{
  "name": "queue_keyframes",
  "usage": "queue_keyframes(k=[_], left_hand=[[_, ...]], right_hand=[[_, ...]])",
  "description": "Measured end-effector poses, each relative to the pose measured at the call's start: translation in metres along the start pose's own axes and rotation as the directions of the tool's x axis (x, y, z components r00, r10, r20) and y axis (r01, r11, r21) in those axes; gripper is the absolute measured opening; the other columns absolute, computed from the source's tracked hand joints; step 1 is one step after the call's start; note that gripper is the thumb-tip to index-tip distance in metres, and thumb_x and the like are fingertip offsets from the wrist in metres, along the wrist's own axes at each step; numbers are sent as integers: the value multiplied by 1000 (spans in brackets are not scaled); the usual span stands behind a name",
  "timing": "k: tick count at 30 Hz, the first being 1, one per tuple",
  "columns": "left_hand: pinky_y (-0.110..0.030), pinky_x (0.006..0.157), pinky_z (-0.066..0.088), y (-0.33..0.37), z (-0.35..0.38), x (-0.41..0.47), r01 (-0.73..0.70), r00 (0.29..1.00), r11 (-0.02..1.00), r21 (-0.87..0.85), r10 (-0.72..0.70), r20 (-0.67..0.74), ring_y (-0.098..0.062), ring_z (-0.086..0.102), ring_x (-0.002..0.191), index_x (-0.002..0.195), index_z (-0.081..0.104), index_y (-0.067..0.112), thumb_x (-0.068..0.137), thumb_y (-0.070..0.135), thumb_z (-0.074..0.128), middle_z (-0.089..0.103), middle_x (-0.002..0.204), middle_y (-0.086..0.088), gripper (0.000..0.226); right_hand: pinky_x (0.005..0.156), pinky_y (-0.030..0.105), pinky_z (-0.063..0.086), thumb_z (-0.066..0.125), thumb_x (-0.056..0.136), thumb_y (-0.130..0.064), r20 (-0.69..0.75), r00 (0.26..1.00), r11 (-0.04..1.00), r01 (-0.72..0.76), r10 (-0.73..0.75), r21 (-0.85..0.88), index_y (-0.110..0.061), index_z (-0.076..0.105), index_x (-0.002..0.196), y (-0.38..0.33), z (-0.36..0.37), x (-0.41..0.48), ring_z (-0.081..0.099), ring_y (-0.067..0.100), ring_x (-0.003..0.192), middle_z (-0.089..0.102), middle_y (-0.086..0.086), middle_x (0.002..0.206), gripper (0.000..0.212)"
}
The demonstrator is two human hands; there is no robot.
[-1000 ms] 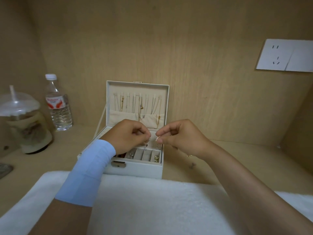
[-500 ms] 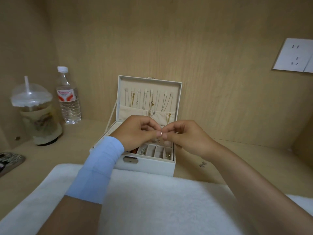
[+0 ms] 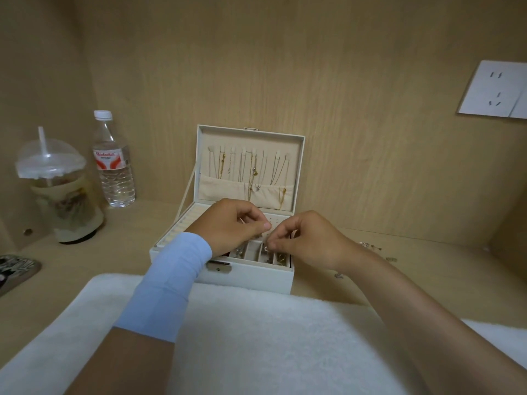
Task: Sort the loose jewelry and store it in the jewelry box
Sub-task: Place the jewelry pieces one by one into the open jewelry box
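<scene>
A white jewelry box (image 3: pixel 248 276) stands open in the middle of the wooden shelf, its lid upright with several thin necklaces (image 3: pixel 252 169) hanging inside. My left hand (image 3: pixel 232 226) and my right hand (image 3: pixel 309 240) hover over the box's front compartments, fingers curled. Both pinch a tiny silver earring (image 3: pixel 265 248) between their fingertips; the piece is mostly hidden. Small jewelry lies in the front compartments (image 3: pixel 281 258). A few loose pieces (image 3: pixel 369 246) lie on the shelf to the right of the box.
A white fluffy towel (image 3: pixel 256 337) covers the near part of the shelf. At the left stand a lidded drink cup with a straw (image 3: pixel 57 189) and a water bottle (image 3: pixel 114 163). A phone (image 3: pixel 14 270) lies at the far left edge. A wall socket (image 3: pixel 496 91) is upper right.
My hands have sunk slightly toward the front compartments, and the fingertips that came together half a second ago stay close. The camera has shifted, so the box sits further right in view.
</scene>
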State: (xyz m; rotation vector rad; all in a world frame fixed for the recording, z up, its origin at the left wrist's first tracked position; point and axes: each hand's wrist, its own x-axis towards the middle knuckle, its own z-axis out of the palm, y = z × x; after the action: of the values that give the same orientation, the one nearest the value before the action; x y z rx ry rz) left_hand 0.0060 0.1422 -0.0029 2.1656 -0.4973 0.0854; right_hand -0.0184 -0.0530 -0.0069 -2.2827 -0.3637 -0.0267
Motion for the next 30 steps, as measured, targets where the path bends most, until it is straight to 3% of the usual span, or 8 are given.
queue_keyframes(k=[5, 9, 13, 15, 18, 21, 24, 30], left_hand=[[-25, 81, 51, 3, 13, 2, -46, 999, 995, 86, 48, -20, -1, 60, 78, 83, 73, 34, 84, 35, 72, 68, 81, 18, 2], [-19, 70, 45, 26, 36, 6, -110, 994, 983, 145, 111, -2, 2, 56, 69, 85, 72, 34, 85, 34, 71, 61, 69, 32, 2], [-24, 75, 49, 55, 70, 16, -219, 969, 932, 290, 173, 175, 3, 56, 73, 94, 71, 33, 83, 36, 71, 66, 85, 22, 12], [-22, 74, 47, 66, 87, 22, -238, 949, 888, 393, 127, 288, 4, 56, 77, 97, 68, 34, 79, 38, 73, 67, 90, 20, 19], [-25, 79, 50, 76, 108, 33, -228, 924, 828, 513, 18, 381, -7, 62, 89, 95, 68, 34, 74, 41, 76, 68, 94, 17, 23], [-27, 76, 51, 76, 123, 40, -207, 923, 757, 619, -59, 381, -11, 64, 86, 89, 70, 33, 70, 49, 74, 68, 90, 16, 25], [-29, 78, 53, 72, 132, 42, -188, 936, 695, 694, -87, 341, -12, 65, 85, 86, 71, 31, 66, 60, 71, 69, 88, 13, 35], [-30, 80, 54, 68, 140, 42, -154, 948, 715, 682, -88, 307, -12, 65, 86, 85, 72, 30, 68, 64, 71, 71, 89, 13, 38]], right_hand=[[60, 3, 39, 75, 87, -12, -71, 997, 999, 38, -36, 33, -15, 81, 92, 3, -23, -3, 56, -10, 56, 75, -3, 84, 8], [66, 7, 43, 77, 85, -13, -81, 997, 995, -13, 5, -102, -24, 79, 85, 25, -63, -11, 59, -8, 66, 72, -11, 78, 11], [71, 15, 49, 74, 82, -12, 22, 989, 930, -133, 149, -343, -29, 77, 84, 56, -91, -24, 66, 2, 78, 73, -11, 82, 18], [71, 17, 50, 76, 79, -11, 76, 973, 903, -171, 218, -394, -31, 77, 84, 67, -95, -28, 65, -1, 73, 72, -13, 80, 20], [71, 16, 49, 85, 72, -14, 148, 953, 906, -194, 266, -377, -27, 79, 86, 75, -92, -29, 60, -5, 66, 70, -14, 73, 20], [85, 24, 52, 86, 71, -14, 178, 941, 908, -209, 288, -364, -22, 80, 92, 80, -88, -28, 66, 4, 81, 76, -6, 88, 23], [88, 25, 52, 85, 72, -10, 188, 945, 925, -198, 268, -323, -21, 80, 92, 84, -84, -27, 68, 6, 86, 78, -4, 91, 23], [94, 27, 52, 84, 75, -14, 187, 954, 939, -174, 236, -295, -22, 80, 87, 91, -81, -23, 70, 9, 95, 77, -6, 95, 15]])
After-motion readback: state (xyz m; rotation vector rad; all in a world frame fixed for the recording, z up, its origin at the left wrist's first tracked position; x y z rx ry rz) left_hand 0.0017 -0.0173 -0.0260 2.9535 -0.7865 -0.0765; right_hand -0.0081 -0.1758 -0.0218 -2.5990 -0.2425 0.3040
